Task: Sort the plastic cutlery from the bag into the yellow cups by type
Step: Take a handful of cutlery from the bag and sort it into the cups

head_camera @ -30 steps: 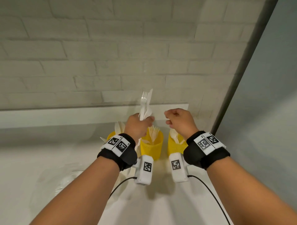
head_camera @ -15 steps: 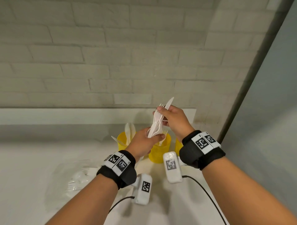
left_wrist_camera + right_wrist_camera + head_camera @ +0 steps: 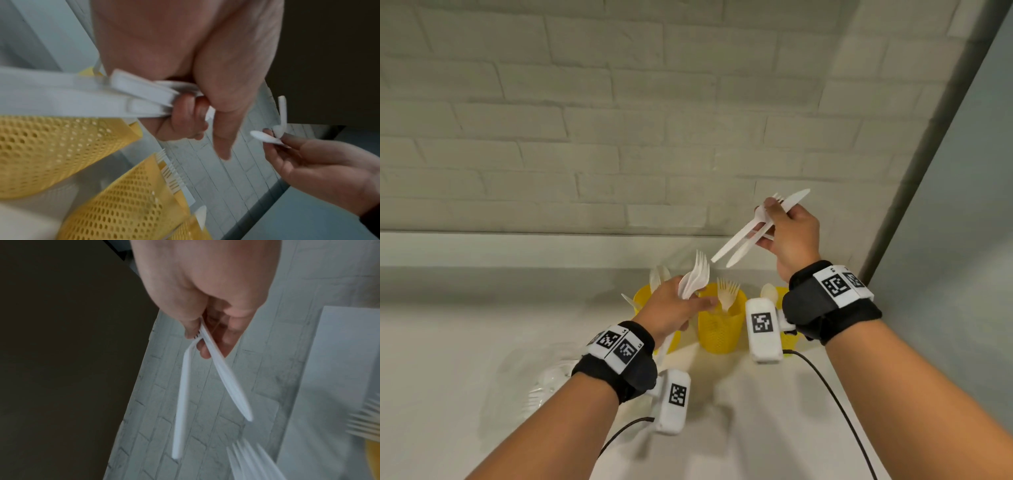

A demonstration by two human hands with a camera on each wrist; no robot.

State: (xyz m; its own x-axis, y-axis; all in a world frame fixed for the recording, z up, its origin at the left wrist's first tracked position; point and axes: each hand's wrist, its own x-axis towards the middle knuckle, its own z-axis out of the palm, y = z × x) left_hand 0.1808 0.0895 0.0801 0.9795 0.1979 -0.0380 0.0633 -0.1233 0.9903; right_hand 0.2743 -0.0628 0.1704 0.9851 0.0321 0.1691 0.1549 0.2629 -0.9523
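Three yellow mesh cups stand against the wall: the left cup (image 3: 642, 298) with knives, the middle cup (image 3: 720, 329) with forks, and the right cup (image 3: 791, 337) with spoons, mostly hidden by my right wrist. My left hand (image 3: 698, 299) grips a stack of white forks (image 3: 697, 277) by their handles (image 3: 144, 95), just above the left and middle cups. Higher and to the right, my right hand (image 3: 774, 219) pinches a white knife (image 3: 796, 198) and a fork (image 3: 183, 402) near their heads, handles pointing down-left.
The clear plastic bag (image 3: 544, 380) with more white cutlery lies on the white counter (image 3: 448, 359) at lower left. A white brick wall (image 3: 619, 120) and ledge run behind the cups. A grey panel (image 3: 962, 240) closes off the right side.
My right hand has drawn a knife and a fork out of the bundle and lifted them up and right. My left hand has dropped toward the cups with the remaining forks.
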